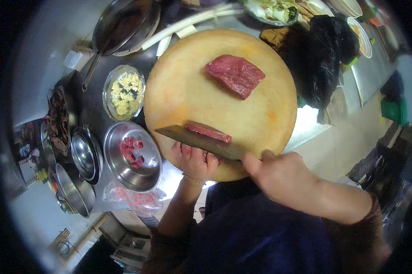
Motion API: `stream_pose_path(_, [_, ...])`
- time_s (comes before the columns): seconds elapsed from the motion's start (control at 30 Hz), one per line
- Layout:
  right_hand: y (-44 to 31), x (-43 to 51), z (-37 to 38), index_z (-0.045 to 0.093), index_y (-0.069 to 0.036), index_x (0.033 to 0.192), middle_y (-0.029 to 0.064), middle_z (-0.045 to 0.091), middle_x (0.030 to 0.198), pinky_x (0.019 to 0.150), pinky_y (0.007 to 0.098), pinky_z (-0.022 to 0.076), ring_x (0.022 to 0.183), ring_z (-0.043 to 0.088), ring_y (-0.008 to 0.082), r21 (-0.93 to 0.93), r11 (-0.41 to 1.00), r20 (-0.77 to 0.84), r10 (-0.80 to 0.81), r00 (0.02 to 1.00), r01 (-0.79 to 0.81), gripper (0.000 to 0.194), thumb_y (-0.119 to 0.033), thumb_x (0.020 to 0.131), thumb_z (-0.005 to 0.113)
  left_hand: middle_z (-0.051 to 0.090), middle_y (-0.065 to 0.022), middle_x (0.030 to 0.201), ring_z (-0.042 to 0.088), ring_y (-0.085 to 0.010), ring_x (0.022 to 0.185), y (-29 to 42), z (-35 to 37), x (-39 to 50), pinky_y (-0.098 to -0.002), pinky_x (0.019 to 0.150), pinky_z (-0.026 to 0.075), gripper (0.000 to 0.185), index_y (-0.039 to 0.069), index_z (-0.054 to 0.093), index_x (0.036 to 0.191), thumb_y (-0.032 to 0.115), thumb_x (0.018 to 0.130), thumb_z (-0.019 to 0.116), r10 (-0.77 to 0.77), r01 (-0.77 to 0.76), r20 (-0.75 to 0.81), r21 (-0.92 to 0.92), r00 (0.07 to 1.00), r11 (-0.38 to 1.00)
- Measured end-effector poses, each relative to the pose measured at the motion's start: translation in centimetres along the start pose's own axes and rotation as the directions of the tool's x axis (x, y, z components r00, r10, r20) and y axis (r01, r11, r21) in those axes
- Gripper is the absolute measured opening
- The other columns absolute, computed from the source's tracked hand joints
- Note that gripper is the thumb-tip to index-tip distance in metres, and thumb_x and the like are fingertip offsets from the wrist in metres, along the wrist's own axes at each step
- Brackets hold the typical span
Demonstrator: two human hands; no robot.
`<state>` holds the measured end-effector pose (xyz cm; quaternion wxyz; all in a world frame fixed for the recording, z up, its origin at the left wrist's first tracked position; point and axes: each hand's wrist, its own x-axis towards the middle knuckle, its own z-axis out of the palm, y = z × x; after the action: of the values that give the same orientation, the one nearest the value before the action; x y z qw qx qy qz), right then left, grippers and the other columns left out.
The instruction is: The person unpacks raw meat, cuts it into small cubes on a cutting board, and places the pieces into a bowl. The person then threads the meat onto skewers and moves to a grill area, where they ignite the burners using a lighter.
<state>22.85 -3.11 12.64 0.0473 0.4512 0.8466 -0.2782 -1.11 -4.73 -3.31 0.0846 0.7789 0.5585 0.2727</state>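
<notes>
On a round, pale yellow cutting board lies a thick chunk of raw red meat towards the far side. My right hand grips the handle of a broad cleaver, whose dark blade slants across the near part of the board. Just beyond the blade is a long slice of meat. Close against the near side of the blade, my left hand has its fingers bent over a piece of meat, mostly hidden under them. A thin bracelet circles the left wrist.
Left of the board, a steel bowl contains several meat cubes. Beyond it sits a glass bowl of chopped pale yellow bits. A frying pan stands at the far left, steel basins at the left, and a black plastic bag at the right.
</notes>
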Motion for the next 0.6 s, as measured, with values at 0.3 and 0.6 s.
stream_pose_path(0.3, [0.3, 0.6, 1.1, 0.049, -0.004, 0.1, 0.0133, 0.067, 0.07, 0.048, 0.042, 0.0536, 0.059, 0.069, 0.0308, 0.076, 0.997, 0.015, 0.01, 1.0, -0.011, 0.023, -0.009, 0.081, 0.061, 0.054, -0.0132, 0.117, 0.044, -0.0386, 0.115, -0.1, 0.0, -0.1, -0.0516, 0.102, 0.036, 0.034, 0.005, 0.062, 0.103, 0.023, 0.074, 0.062, -0.002, 0.002, -0.011, -0.04, 1.0, 0.999])
stream_pose_path(0.6, [0.8, 1.4, 2.3, 0.051, -0.003, 0.103, 0.016, 0.066, 0.07, 0.049, 0.0455, 0.0535, 0.059, 0.068, 0.0351, 0.09, 0.995, 0.027, 0.039, 0.999, -0.042, 0.021, -0.012, 0.085, 0.058, 0.054, -0.0122, 0.119, 0.044, -0.0374, 0.115, 0.0, -0.1, 0.1, -0.0495, 0.102, 0.037, 0.035, 0.006, 0.063, 0.103, 0.025, 0.074, 0.062, -0.015, 0.013, -0.036, -0.059, 0.999, 0.998])
